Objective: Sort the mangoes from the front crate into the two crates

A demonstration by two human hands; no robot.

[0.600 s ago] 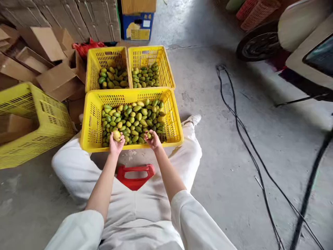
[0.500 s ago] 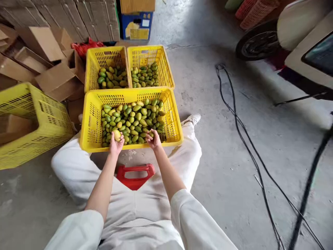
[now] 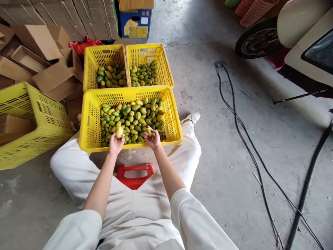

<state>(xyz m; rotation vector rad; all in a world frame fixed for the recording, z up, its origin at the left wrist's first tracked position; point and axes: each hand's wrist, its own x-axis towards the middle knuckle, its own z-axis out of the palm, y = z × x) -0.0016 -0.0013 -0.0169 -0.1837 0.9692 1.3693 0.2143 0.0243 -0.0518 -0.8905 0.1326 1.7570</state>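
Observation:
My left hand [image 3: 116,143] is closed around a yellow mango [image 3: 119,132], held up above the near rim of the front yellow crate [image 3: 85,139]. To its right, my right hand [image 3: 153,138] grips a smaller greenish mango [image 3: 149,132] between thumb and fingers, over the same crate. Below both hands, a heap of small green and yellow mangoes [image 3: 135,116] covers the crate's bottom. Behind it stand two more yellow crates, the back left crate [image 3: 90,69] and the back right crate [image 3: 168,67], each holding some mangoes.
A red stool [image 3: 135,182] with a handle opening shows between my legs. Leftward are a tilted yellow crate [image 3: 52,118] and loose cardboard boxes [image 3: 54,76]. A black cable [image 3: 240,125] crosses the floor at right, near a parked scooter [image 3: 299,27]. A blue carton [image 3: 136,24] stands behind.
Both hands have turned slightly, so more of each mango shows. The left mango has risen a little. The view has shifted slightly.

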